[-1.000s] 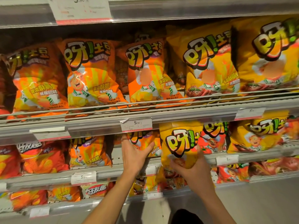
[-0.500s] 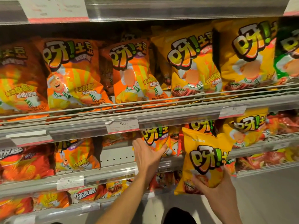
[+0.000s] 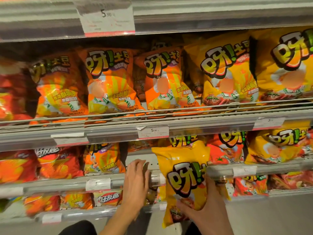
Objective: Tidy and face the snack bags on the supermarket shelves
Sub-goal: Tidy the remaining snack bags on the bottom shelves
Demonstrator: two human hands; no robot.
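This is a supermarket snack aisle. Grey metal shelves (image 3: 203,123) run in tiers, each front edge carrying a clear strip with paper price tags (image 3: 153,131); a bigger tag (image 3: 108,19) on the top shelf edge reads 5.90. Rows of the same branded snack bags stand side by side behind wire rails: orange bags (image 3: 108,82) to the left, yellow bags (image 3: 225,73) to the right, red ones (image 3: 57,163) on the shelf below.
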